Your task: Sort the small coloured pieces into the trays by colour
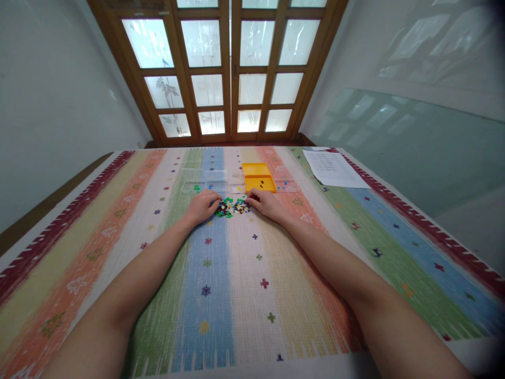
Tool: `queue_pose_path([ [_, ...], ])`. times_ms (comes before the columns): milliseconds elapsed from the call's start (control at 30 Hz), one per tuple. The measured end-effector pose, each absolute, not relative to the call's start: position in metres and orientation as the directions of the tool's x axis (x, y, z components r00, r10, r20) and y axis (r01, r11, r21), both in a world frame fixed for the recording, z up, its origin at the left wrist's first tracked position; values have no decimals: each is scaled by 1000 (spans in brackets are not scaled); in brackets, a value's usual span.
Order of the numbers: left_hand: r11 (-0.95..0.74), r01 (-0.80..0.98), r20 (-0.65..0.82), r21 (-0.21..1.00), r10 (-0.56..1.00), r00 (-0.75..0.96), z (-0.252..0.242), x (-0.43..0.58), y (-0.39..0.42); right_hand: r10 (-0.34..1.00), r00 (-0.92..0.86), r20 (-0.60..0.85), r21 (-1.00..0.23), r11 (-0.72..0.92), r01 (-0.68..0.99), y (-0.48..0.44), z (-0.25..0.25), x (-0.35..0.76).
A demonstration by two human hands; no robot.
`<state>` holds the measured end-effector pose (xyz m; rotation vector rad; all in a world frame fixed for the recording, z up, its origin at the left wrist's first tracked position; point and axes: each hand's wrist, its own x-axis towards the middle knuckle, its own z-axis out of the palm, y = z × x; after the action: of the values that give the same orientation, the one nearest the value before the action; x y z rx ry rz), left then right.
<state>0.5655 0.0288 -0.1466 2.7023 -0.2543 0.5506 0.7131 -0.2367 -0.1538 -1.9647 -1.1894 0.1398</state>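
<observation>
A small heap of tiny coloured pieces point(232, 206) lies on the striped cloth far out in front of me. My left hand point(203, 204) rests at the heap's left edge with its fingers curled down onto the pieces. My right hand point(266, 202) sits at the heap's right edge, fingers bent and pinched at the pieces; what they hold is too small to make out. Just behind the heap stands an orange tray point(258, 177) with a couple of dark pieces in it.
Clear plastic trays point(205, 180) lie left of the orange tray, another clear tray point(286, 179) to its right. A printed sheet of paper point(333, 168) lies at the far right. The striped cloth point(236, 284) covers the table. Glazed wooden doors point(231, 68) stand behind.
</observation>
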Motion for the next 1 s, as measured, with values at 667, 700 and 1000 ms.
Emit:
queue_pose_path([
  [667,-914,-252,400,317,-112,910,-149,568,26,733,676,72,-997,63,38,-215,-152,704],
  [700,-914,-256,402,316,-116,908,-148,568,26,744,665,60,-998,55,29,-215,-149,702],
  [1000,-910,-253,394,328,-112,912,-150,568,28,660,747,77,-991,-29,127,-218,-149,717],
])
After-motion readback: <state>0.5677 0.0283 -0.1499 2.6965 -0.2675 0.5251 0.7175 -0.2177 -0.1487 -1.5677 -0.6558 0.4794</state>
